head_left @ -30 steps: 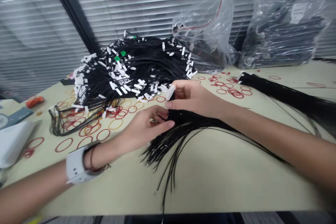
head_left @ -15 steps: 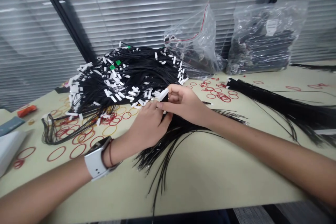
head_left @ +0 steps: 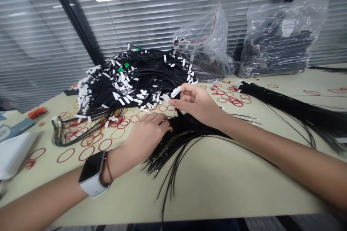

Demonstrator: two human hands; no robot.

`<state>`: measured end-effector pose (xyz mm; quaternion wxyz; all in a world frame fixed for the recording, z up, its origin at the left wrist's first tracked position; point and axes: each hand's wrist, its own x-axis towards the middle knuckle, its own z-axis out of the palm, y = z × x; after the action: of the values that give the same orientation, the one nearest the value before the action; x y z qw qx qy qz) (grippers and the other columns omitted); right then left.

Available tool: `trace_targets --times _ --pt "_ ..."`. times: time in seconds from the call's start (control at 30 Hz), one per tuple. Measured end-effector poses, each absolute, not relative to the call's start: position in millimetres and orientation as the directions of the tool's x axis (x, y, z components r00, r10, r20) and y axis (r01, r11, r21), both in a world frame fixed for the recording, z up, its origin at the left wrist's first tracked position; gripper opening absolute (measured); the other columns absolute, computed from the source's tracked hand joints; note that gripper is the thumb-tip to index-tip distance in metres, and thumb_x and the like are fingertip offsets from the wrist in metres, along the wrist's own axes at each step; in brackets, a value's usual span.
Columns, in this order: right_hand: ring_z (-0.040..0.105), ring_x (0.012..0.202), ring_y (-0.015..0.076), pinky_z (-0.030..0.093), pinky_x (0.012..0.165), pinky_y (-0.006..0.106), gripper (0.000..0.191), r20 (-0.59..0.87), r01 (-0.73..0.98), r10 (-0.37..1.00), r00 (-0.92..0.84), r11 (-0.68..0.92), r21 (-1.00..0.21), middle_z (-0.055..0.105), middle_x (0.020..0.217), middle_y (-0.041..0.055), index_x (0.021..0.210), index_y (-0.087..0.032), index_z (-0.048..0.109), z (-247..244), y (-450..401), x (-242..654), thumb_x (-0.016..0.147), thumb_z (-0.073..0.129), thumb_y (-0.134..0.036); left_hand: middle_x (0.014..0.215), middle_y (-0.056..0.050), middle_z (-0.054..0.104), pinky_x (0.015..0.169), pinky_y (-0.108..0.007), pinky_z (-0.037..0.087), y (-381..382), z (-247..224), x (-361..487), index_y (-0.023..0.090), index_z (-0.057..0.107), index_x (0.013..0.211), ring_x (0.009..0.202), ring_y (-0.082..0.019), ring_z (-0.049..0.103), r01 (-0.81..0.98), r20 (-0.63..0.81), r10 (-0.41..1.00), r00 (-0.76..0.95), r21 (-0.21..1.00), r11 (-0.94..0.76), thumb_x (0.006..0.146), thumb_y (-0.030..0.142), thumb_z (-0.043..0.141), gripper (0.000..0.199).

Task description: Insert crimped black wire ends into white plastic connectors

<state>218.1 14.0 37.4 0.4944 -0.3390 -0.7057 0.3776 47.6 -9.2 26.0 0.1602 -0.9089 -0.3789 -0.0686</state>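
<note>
Two hands working: right hand [head_left: 197, 104] pinching a white tag [head_left: 176, 92], left hand [head_left: 146, 131] resting on black wires [head_left: 184, 133].

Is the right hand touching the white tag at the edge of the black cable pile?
Touching. The head view shows the right hand holding the white tag at its end between the fingertips.

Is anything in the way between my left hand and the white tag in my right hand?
Nothing solid. Between your left hand and the white tag pinched in your right hand, only a few flat red rubber bands lie on the table, plus your right fingertips just below the tag.
</note>
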Motion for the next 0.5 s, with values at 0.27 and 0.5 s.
trace_targets --times 0.27,0.5 --pt "0.026 0.045 0.0033 0.019 0.041 0.020 0.034 0.438 0.128 0.860 -0.263 0.481 -0.867 0.026 0.053 -0.0085 0.063 -0.019 0.032 42.7 12.8 221.3 0.072 0.061 -0.035 0.088 -0.006 0.057 0.069 -0.037 0.045 -29.9 50.0 40.0 0.017 0.062 0.073 0.080 -0.021 0.054 0.634 0.086 0.637 0.766 -0.269 -0.725 0.086 0.025 0.038 0.028" --pt "0.023 0.048 0.0047 0.020 0.043 0.021 0.030 0.476 0.150 0.829 -0.293 0.531 -0.834 0.027 0.054 -0.0080 0.065 -0.019 0.035 43.6 11.0 219.2 0.072 0.060 -0.034 0.097 -0.016 0.057 0.079 -0.043 0.042 -12.5 59.7 61.9 0.008 0.055 0.102 0.092 -0.030 0.052 0.732 0.196 0.706 0.681 -0.156 -0.663 0.078 0.062 0.028 0.066"
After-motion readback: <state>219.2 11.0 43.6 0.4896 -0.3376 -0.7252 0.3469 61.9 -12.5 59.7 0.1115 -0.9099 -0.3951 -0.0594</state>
